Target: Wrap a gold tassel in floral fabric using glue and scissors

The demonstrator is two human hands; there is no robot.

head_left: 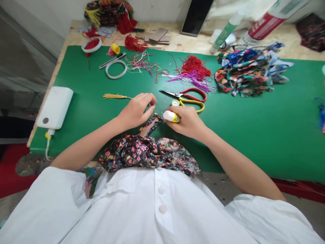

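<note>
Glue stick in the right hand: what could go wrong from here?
1. The glue stick's white end, if uncapped, could smear the floral fabric near it.
2. The scissors' tips lie close to the left hand; reaching forward might nick a finger.

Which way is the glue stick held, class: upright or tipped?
Tipped: in the right hand, the glue stick lies sideways, white end pointing towards the left hand.
</note>
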